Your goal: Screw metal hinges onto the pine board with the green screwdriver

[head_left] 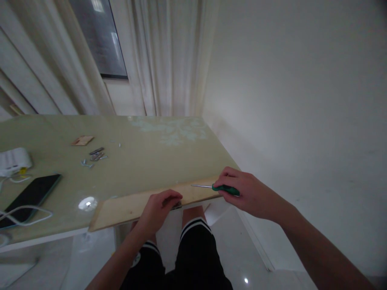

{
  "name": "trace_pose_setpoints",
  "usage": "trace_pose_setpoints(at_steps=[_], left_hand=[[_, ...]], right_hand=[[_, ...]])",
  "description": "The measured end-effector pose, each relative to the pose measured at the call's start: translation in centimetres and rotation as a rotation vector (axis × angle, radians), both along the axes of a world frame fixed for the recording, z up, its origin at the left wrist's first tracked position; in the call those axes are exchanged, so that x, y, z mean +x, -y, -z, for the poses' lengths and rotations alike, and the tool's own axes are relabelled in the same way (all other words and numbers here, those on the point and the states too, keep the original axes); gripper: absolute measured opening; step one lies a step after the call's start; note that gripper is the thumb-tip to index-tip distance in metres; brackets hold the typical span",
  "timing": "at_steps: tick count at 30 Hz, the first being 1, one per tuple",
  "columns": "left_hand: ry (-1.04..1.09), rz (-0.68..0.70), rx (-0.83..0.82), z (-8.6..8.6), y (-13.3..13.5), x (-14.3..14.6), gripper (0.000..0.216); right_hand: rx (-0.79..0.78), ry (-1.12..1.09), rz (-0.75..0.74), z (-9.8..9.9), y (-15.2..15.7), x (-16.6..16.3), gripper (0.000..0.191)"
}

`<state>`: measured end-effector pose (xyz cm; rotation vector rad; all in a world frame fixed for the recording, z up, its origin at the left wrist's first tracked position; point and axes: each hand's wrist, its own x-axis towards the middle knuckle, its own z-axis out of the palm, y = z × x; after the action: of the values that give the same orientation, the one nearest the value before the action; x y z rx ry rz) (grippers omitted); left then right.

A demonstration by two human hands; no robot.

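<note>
A long pale wooden plank (127, 207) lies along the near edge of the greenish table (136, 157). My left hand (159, 210) grips the plank's near edge around its middle, fingers curled over a small dark metal part. My right hand (250, 193) holds a green-handled screwdriver (225, 189), its thin metal shaft pointing left over the plank's right end.
Loose screws and small metal pieces (95, 156) and a small wooden piece (82, 140) lie at the table's back left. A dark phone (32, 195) with a white cable, and a white box (13, 160), sit at the left. Curtains and a white wall stand behind; my knees are below the table edge.
</note>
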<state>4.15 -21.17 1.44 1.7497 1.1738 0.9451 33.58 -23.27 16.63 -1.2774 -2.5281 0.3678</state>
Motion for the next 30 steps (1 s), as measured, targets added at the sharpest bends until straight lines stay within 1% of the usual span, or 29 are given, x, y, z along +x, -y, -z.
trace_pose_setpoints(at_steps=[4,7,9,13,16,18,20,24,30], left_hand=[[-0.072,-0.009,0.086,0.6,0.1,0.0,0.019],[-0.084,-0.040,0.138,1.1,0.1,-0.2,0.020],[-0.093,-0.046,0.142,1.2,0.1,-0.2,0.019],[-0.123,-0.012,0.130,1.0,0.1,-0.3,0.018],[-0.119,-0.015,0.138,1.1,0.2,-0.3,0.018],[-0.121,-0.017,0.147,1.2,0.3,-0.4,0.019],[-0.134,-0.003,0.156,1.2,0.4,-0.4,0.019],[-0.164,-0.010,0.173,1.0,0.6,0.0,0.020],[-0.149,-0.023,0.142,1.1,0.6,0.1,0.016]], right_hand=[[0.053,-0.024,0.006,-0.2,0.1,0.1,0.020],[0.078,-0.043,-0.010,-0.3,0.1,0.1,0.020],[0.085,-0.045,-0.019,-0.4,0.1,0.0,0.020],[0.092,-0.026,-0.019,-0.5,0.3,-0.4,0.018],[0.100,-0.020,0.009,-0.7,0.7,-0.5,0.009],[0.081,-0.027,0.048,-1.0,0.8,-0.6,0.007],[0.038,-0.040,0.069,-1.4,0.8,-0.8,0.011],[-0.056,-0.039,0.032,-2.2,-0.2,-2.0,0.017],[-0.105,-0.006,-0.019,-2.4,-1.9,-4.4,0.018]])
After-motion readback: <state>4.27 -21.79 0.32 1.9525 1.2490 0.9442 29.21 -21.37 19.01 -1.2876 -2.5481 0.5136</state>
